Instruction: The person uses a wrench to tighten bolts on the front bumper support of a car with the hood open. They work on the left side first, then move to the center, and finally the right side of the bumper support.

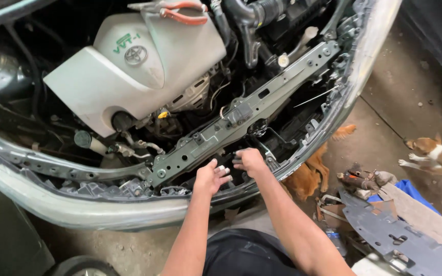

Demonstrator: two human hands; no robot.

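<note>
Here both hands work in the dark gap just below the grey metal crossmember (241, 115), at abt 6 o'clock of the open engine bay, prob because the part they handle sits tucked behind the front bumper (103, 212) and can only be reached from above. Left hand (211, 178) lies palm down, fingers curled & close together, tips pressing on a small pale piece (223, 168) between the two hands; can't tell what that piece is. Right hand (250, 159), just at 2 o'clock of the left, is bunched too, fingers bent inward w/ tips down in the gap, gripping or pushing smth dark; exact hold is hidden. White engine cover (134, 66) sits at 11 o'clock of the hands, w/ red-handled pliers (180, 11) laid on top of it, within reach. A black plastic panel (395, 235) lies on the floor at 4 o'clock, near an orange dog (308, 176) & a brown-white dog (433, 153).
</note>
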